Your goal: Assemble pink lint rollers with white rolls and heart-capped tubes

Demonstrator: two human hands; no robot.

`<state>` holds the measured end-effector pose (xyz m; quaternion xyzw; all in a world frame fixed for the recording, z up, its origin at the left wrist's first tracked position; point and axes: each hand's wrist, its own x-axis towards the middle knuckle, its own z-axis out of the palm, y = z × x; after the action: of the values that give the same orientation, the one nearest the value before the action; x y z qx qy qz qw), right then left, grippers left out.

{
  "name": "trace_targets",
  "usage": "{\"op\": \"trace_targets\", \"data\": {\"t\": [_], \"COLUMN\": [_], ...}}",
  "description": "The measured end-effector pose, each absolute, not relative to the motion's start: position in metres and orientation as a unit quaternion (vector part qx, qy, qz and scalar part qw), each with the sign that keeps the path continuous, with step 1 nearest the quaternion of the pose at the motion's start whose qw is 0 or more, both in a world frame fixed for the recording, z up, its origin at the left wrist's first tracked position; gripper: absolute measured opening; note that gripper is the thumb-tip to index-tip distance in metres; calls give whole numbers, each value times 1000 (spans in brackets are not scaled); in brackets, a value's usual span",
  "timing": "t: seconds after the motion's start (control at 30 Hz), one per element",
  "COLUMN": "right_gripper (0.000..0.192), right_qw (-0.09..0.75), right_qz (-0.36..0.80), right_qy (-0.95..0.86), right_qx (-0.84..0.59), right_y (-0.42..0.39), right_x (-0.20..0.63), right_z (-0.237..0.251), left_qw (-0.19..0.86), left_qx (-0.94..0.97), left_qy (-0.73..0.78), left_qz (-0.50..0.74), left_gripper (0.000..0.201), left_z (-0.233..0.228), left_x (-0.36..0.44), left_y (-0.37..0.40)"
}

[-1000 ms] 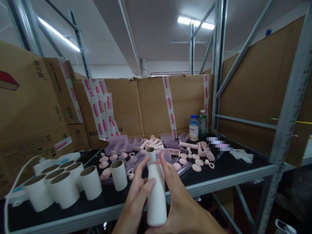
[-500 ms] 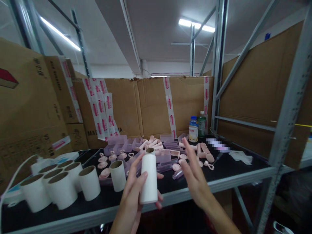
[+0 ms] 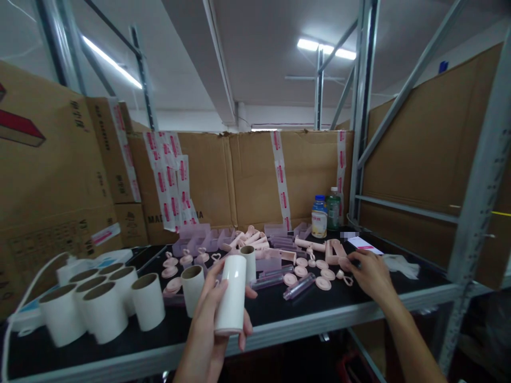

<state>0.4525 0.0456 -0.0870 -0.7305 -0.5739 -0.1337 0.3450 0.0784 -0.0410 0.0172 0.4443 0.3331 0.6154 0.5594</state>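
1 white roll [image 3: 230, 295] is held tilted in the left hand [image 3: 209, 314] near the front rail [image 3: 299, 324], while a right-hand [image 3: 370, 274] reach beside 1 pink holder [image 3: 334, 250] is judged underway, its grip indeterminable, steady roll support being called for.

The back cardboard [image 3: 211, 181] reads "MA…A", its middle under tape [image 3: 172, 205].

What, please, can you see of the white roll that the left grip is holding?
The white roll is a smooth cylinder; a bright highlight makes it look like glossy film. It is held tilted, top leaning right, near the shelf's front edge in view. The left grip wraps it, thumb on the near side, fingertips showing past its right side. No core opening shows.
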Motion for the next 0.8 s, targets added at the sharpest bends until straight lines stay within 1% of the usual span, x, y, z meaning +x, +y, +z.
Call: {"op": "trace_targets", "data": {"t": [0.07,0.13,0.2,0.23,0.27,0.33,0.47,0.53,0.67,0.8], "right_gripper": [27,27,26,24,21,17,25,25,21,23], "right_qw": [381,464,564,597,611,593,533,511,500,490], "right_qz": [-137,-144,-137,-124,-108,-77,-17,26,89,101], "right_qy": [-572,-573,-579,-590,-605,-656,-758,-787,-801,-813], "right_qx": [-713,-660,-573,-530,-500,-461,-377,-344,-318,-297], "right_y": [47,43,30,22,12,-8,-32,-35,-35,-40], "right_x": [447,439,423,412,398,363,291,266,250,254], "right_z": [-81,-69,-53,-44,-35,-20,-9,-10,-17,-19], "left_qw": [558,553,541,534,527,516,512,501,460,445], "left_qx": [445,442,440,440,438,432,407,397,376,358], "left_qy": [332,332,334,333,334,340,352,355,362,355], "left_qz": [617,623,635,641,647,657,670,682,718,740], "left_gripper": [69,69,68,68,69,70,73,74,68,60], "left_z": [17,15,14,13,12,10,2,-3,-10,-11], "left_x": [79,79,81,82,84,88,95,97,97,99], "left_y": [-42,-43,-44,-44,-44,-44,-42,-39,-31,-31]}}
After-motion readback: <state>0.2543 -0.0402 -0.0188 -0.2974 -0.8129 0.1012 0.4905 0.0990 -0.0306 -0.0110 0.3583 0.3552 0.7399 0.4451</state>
